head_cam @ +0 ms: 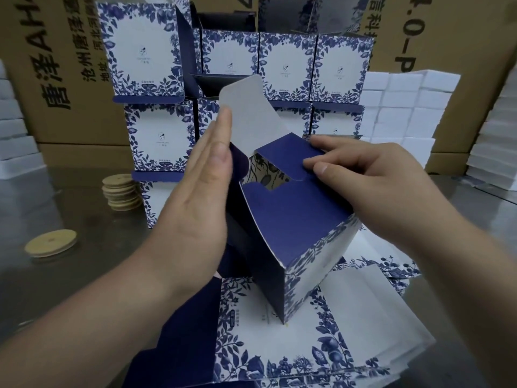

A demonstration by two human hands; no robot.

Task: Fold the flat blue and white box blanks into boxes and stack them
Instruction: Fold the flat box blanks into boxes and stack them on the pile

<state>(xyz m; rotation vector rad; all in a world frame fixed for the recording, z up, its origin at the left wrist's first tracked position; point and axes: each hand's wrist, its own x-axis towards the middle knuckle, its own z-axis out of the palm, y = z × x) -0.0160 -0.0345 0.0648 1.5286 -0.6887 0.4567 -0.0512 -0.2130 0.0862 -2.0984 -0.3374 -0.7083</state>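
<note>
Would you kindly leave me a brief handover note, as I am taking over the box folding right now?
Left hand: flat, fingers straight, against the half-folded box on its left side.
Right hand: grips the box, thumb on its blue end flap.
The box is held over the flat blanks; finished boxes stand stacked behind.
Done: body squared, end flaps partly folded in.
Left: tuck the white flap, stack the box, fold remaining blanks.

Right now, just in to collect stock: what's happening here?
A person is folding a box over the flat blanks. The left hand, fingers straight, presses against its side by the raised white flap; the right hand pinches a blue flap down. That end is not yet closed. Finished boxes stand stacked behind.
</note>
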